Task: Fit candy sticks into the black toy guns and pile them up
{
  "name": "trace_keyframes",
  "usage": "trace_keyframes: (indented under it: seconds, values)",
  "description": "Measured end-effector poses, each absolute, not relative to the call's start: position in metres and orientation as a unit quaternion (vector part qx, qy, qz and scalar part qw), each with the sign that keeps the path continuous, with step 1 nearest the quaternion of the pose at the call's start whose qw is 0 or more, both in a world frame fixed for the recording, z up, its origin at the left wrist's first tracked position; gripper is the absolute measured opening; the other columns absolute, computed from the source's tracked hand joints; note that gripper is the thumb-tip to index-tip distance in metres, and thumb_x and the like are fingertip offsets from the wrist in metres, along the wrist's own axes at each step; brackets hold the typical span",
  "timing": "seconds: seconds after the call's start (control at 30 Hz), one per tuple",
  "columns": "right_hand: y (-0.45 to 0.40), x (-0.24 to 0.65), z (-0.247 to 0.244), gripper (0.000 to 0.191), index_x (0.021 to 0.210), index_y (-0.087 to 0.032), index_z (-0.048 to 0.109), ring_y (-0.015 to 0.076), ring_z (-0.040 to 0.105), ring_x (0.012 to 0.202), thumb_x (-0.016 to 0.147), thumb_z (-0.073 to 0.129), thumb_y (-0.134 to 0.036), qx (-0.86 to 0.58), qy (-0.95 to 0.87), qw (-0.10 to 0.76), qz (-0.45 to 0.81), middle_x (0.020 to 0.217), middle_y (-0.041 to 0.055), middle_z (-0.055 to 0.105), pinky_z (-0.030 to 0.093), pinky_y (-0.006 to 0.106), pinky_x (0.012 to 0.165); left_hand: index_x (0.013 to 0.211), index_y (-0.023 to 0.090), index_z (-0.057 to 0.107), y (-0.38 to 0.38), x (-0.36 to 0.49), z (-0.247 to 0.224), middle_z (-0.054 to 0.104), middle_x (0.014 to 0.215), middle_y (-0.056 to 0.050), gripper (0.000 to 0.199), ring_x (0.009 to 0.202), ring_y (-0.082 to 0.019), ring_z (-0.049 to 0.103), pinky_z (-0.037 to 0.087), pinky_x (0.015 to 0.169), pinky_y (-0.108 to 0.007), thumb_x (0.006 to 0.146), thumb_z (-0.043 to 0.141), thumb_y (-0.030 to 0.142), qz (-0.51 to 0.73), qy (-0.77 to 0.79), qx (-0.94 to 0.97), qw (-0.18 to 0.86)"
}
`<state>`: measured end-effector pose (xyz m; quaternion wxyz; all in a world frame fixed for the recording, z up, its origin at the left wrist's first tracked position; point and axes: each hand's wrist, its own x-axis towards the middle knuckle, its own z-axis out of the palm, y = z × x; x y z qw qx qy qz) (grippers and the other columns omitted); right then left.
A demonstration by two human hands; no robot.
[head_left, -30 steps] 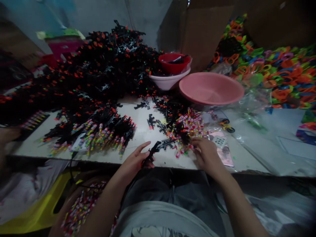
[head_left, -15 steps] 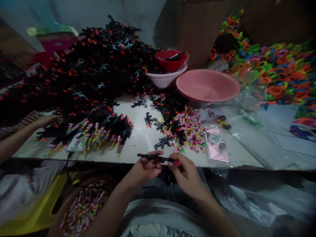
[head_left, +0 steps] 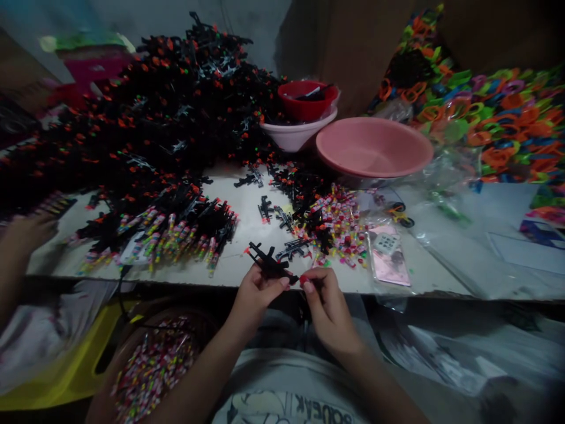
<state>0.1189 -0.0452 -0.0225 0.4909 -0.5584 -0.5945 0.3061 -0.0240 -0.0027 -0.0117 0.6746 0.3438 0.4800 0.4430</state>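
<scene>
In front of the table's near edge, my left hand (head_left: pixel 259 294) grips a black toy gun (head_left: pixel 268 262) by its lower end, its orange-tipped end pointing up and left. Just to the right, my right hand (head_left: pixel 325 303) pinches a small red piece (head_left: pixel 303 281) between thumb and finger. A narrow gap shows between the red piece and the gun. Beyond my hands lie loose black toy guns (head_left: pixel 293 248) and a heap of small candy-coloured tubes (head_left: pixel 342 221).
A large pile of black toy guns (head_left: pixel 176 112) covers the left. Pink basin (head_left: pixel 375 147), red bowl (head_left: pixel 306 101) and bagged pink phone (head_left: pixel 391 265) sit rightward. Another person's hand (head_left: pixel 33 232) is at far left. Colourful plastic pieces (head_left: pixel 512 118) fill the back right.
The gun in my left hand has turned from level to tilted, and the red piece has come away from it in my right hand. The other person's hand has moved left.
</scene>
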Motion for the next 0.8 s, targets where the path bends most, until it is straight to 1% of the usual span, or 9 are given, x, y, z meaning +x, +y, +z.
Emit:
trace_keyframes:
  seconds: [0.1, 0.23, 0.37, 0.47, 0.57, 0.63, 0.7, 0.8]
  values:
    - [-0.045, 0.119, -0.023, 0.011, 0.1, -0.021, 0.046, 0.0152, 0.059, 0.076, 0.094, 0.04, -0.028, -0.566, -0.589, 0.495, 0.297, 0.086, 0.0037, 0.059, 0.048, 0.026, 0.067, 0.084, 0.016, 0.061, -0.004, -0.023, -0.007, 0.071, 0.077, -0.002, 0.037, 0.073, -0.016, 0.065, 0.052, 0.077, -0.03, 0.057, 0.083, 0.027, 0.438, 0.492, 0.36, 0.66]
    - [-0.046, 0.122, -0.023, 0.015, 0.099, -0.021, 0.048, 0.0149, 0.06, 0.071, 0.096, 0.037, -0.032, -0.581, -0.586, 0.47, 0.314, 0.08, 0.0024, 0.061, 0.047, 0.026, 0.063, 0.082, 0.016, 0.061, -0.005, -0.022, -0.006, 0.073, 0.079, -0.004, 0.035, 0.078, -0.02, 0.068, 0.052, 0.081, -0.035, 0.056, 0.082, 0.027, 0.441, 0.498, 0.374, 0.647]
    - [-0.046, 0.122, -0.024, 0.018, 0.097, -0.021, 0.049, 0.0159, 0.061, 0.071, 0.097, 0.035, -0.032, -0.595, -0.605, 0.442, 0.291, 0.079, 0.0034, 0.063, 0.047, 0.026, 0.062, 0.084, 0.016, 0.064, -0.004, -0.023, -0.01, 0.074, 0.082, -0.006, 0.033, 0.081, -0.021, 0.068, 0.052, 0.083, -0.035, 0.058, 0.081, 0.026, 0.437, 0.498, 0.386, 0.642]
    - [-0.044, 0.121, -0.026, 0.017, 0.096, -0.02, 0.049, 0.02, 0.063, 0.078, 0.095, 0.034, -0.028, -0.611, -0.639, 0.413, 0.218, 0.085, 0.0078, 0.066, 0.047, 0.031, 0.066, 0.082, 0.015, 0.064, -0.004, -0.022, -0.012, 0.074, 0.08, -0.006, 0.033, 0.075, -0.02, 0.068, 0.053, 0.078, -0.034, 0.057, 0.082, 0.027, 0.435, 0.508, 0.386, 0.636]
    - [-0.041, 0.123, -0.026, 0.017, 0.094, -0.019, 0.049, 0.0226, 0.063, 0.079, 0.095, 0.033, -0.024, -0.616, -0.67, 0.382, 0.159, 0.087, 0.0099, 0.067, 0.045, 0.035, 0.071, 0.08, 0.015, 0.063, -0.006, -0.021, -0.014, 0.073, 0.077, -0.006, 0.035, 0.071, -0.02, 0.067, 0.055, 0.071, -0.034, 0.055, 0.083, 0.029, 0.442, 0.524, 0.367, 0.629]
    - [-0.04, 0.124, -0.025, 0.017, 0.093, -0.019, 0.05, 0.0218, 0.062, 0.077, 0.095, 0.033, -0.024, -0.607, -0.681, 0.375, 0.165, 0.086, 0.0088, 0.067, 0.045, 0.036, 0.071, 0.081, 0.014, 0.063, -0.007, -0.02, -0.015, 0.073, 0.077, -0.006, 0.037, 0.073, -0.021, 0.068, 0.055, 0.07, -0.034, 0.054, 0.084, 0.03, 0.443, 0.531, 0.357, 0.628]
    - [-0.041, 0.125, -0.023, 0.018, 0.092, -0.02, 0.05, 0.0202, 0.06, 0.075, 0.096, 0.033, -0.025, -0.597, -0.675, 0.386, 0.199, 0.084, 0.007, 0.066, 0.045, 0.033, 0.069, 0.082, 0.014, 0.064, -0.007, -0.02, -0.015, 0.073, 0.077, -0.006, 0.039, 0.072, -0.021, 0.068, 0.055, 0.07, -0.034, 0.053, 0.084, 0.031, 0.441, 0.536, 0.351, 0.628]
    - [-0.043, 0.121, -0.022, 0.017, 0.092, -0.02, 0.05, 0.0197, 0.059, 0.075, 0.096, 0.034, -0.026, -0.598, -0.671, 0.383, 0.214, 0.083, 0.0061, 0.065, 0.044, 0.033, 0.067, 0.08, 0.013, 0.064, -0.008, -0.02, -0.016, 0.073, 0.075, -0.005, 0.037, 0.068, -0.019, 0.067, 0.055, 0.071, -0.033, 0.054, 0.084, 0.031, 0.434, 0.539, 0.353, 0.63]
